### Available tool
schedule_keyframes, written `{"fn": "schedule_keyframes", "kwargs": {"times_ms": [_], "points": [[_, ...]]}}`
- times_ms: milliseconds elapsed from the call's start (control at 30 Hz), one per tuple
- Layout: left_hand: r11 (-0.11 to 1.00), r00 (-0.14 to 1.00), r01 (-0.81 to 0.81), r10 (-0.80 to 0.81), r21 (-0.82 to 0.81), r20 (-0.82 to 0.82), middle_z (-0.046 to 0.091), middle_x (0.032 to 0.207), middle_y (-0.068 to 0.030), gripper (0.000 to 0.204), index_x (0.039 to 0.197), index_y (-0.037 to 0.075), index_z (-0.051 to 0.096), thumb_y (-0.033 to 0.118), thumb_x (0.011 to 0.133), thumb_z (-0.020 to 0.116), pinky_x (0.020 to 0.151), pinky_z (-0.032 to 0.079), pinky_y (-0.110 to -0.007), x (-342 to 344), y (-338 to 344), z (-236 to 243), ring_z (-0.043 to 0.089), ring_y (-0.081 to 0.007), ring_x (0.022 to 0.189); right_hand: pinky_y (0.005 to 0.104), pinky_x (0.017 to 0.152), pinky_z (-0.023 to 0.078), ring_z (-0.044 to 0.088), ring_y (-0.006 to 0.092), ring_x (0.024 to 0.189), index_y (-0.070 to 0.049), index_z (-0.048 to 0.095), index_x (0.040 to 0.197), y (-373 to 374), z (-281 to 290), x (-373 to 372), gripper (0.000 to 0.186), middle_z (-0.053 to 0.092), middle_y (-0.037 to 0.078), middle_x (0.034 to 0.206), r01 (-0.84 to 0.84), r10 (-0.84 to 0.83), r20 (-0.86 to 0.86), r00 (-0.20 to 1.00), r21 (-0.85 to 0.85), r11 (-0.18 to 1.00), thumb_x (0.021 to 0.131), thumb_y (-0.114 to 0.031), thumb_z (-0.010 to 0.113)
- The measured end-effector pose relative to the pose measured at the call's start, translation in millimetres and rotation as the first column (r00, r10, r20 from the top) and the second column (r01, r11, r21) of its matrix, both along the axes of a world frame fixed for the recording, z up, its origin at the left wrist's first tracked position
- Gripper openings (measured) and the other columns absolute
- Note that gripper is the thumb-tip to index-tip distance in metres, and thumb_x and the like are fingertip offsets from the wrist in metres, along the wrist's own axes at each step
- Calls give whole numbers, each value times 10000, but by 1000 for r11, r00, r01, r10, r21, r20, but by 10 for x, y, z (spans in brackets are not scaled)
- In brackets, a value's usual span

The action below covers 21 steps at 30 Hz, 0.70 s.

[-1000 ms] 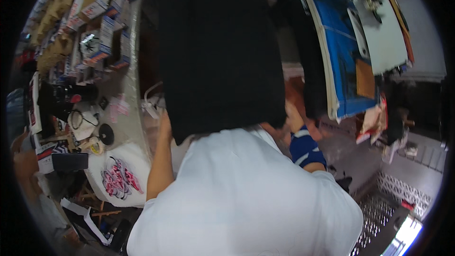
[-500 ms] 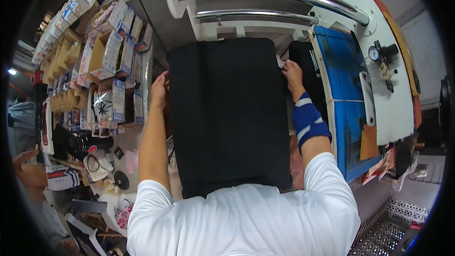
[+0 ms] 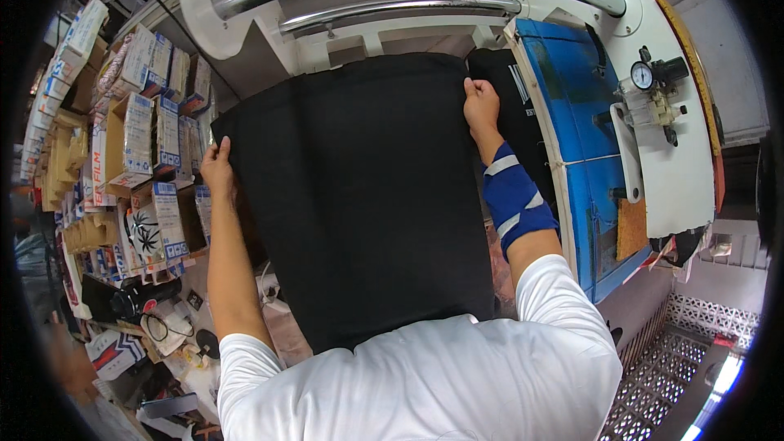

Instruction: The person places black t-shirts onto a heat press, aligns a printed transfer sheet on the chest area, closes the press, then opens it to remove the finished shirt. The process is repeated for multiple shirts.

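Pinching the black cloth [image 3: 359,196] with my left grip [image 3: 217,165] and right grip [image 3: 480,104], I see white-and-blue boxes [image 3: 143,126] stacked at frame left beside the white press surface [image 3: 694,155].

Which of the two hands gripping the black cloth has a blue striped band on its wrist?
The right hand, gripping the black cloth at its far right corner. A blue band with white stripes wraps that forearm; the left hand and its arm are bare.
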<state>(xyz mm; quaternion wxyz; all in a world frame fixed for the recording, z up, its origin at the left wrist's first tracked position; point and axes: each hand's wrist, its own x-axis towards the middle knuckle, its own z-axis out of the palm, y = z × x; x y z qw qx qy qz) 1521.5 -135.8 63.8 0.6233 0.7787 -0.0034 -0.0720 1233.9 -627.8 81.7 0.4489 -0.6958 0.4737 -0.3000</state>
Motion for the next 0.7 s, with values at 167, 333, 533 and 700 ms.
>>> {"fn": "schedule_keyframes", "kwargs": {"times_ms": [167, 333, 533, 700], "points": [[920, 912, -174, 17, 350, 409, 750, 961, -144, 383, 1105, -41, 708, 334, 1047, 656, 808, 530, -367, 122, 48, -331, 686, -235, 880, 405, 803, 529, 709, 257, 863, 7, 744, 956, -16, -203, 48, 399, 749, 166, 904, -7, -17, -145, 989, -165, 986, 990, -390, 714], [932, 925, -173, 43, 318, 378, 750, 1034, -220, 437, 1181, -32, 691, 369, 1008, 689, 892, 550, -399, -51, -130, -220, 725, -311, 992, 426, 855, 542, 735, 332, 944, -1, 783, 984, -61, -195, -37, 381, 766, 200, 981, -16, -31, -241, 970, -193, 981, 952, -379, 752], [968, 943, -187, 128, 170, 306, 742, 952, -163, 323, 1135, -23, 683, 269, 1002, 711, 817, 545, -363, -61, -156, -126, 713, -238, 878, 382, 819, 527, 687, 238, 866, 21, 734, 1007, -140, -38, -94, 362, 746, 135, 944, -5, -15, -148, 989, -137, 991, 1028, -338, 689], [966, 941, -175, 106, 192, 321, 744, 950, -165, 327, 1140, -31, 677, 263, 1002, 712, 808, 548, -372, 30, -65, -168, 718, -249, 876, 386, 808, 528, 689, 240, 851, 19, 731, 995, -91, 90, -20, 362, 746, 140, 929, 2, -25, -125, 992, -178, 984, 1023, -340, 694]]}}
